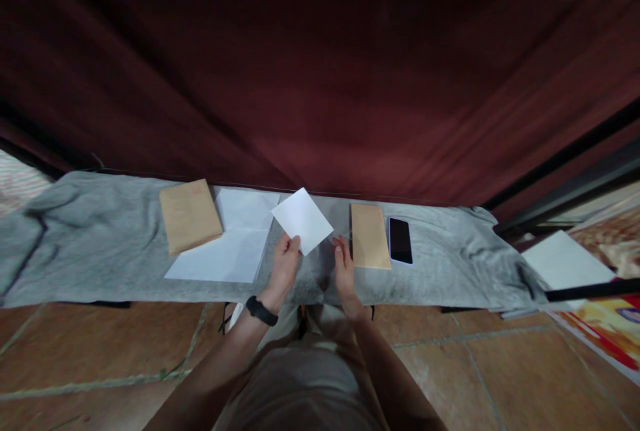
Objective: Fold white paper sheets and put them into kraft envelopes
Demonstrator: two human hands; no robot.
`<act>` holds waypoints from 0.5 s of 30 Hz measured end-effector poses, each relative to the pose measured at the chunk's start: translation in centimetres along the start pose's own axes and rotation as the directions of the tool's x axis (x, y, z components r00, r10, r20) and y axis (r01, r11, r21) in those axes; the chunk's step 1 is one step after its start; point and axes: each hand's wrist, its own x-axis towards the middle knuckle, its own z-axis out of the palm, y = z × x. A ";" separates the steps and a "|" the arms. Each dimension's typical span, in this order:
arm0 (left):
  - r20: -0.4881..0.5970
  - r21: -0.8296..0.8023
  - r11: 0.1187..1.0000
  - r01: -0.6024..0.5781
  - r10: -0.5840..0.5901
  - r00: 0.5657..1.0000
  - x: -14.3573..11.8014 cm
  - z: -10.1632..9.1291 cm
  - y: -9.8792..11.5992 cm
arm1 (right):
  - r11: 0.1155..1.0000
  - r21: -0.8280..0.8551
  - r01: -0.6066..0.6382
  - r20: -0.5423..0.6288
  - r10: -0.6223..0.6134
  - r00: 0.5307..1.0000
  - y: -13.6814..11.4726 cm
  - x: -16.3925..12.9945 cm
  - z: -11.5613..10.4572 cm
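Grey cloth (100, 244): white paper (303, 219) in left grip (284, 264), rt hand (344, 269) beside.

Two brown envelopes lie on the grey cloth: one at the left (190, 215), one right of centre (369, 236). White paper comes to four pieces: one folded sheet (302, 220) held up, two flat sheets (246, 209) (220, 257) lying beside the left envelope, and one sheet (566, 259) far right. One black phone (401, 240). One grey cloth (100, 244). Two hands, left (284, 269) and right (344, 272). One black wristband (261, 311).
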 end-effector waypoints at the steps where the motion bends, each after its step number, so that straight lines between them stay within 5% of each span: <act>1: -0.016 -0.143 0.987 0.075 -0.078 0.997 -0.5 0.4 -0.4 | 0.998 0.065 -0.019 0.018 0.018 1.000 -0.2 0.0 0.2; 3: -0.032 -0.284 0.944 0.165 -0.182 0.983 -1.6 1.2 -1.2 | 0.984 0.172 -0.048 0.064 0.037 0.997 -0.5 -0.2 0.7; 8: 0.003 -0.319 0.918 0.236 -0.248 0.969 -3.4 2.1 -3.0 | 0.966 0.244 -0.083 0.108 0.059 0.992 -0.8 -0.2 2.0; 15: -0.064 -0.321 0.919 0.228 -0.261 0.963 -0.9 -0.6 -3.5 | 0.965 0.226 -0.131 0.087 0.113 0.990 0.6 0.8 1.5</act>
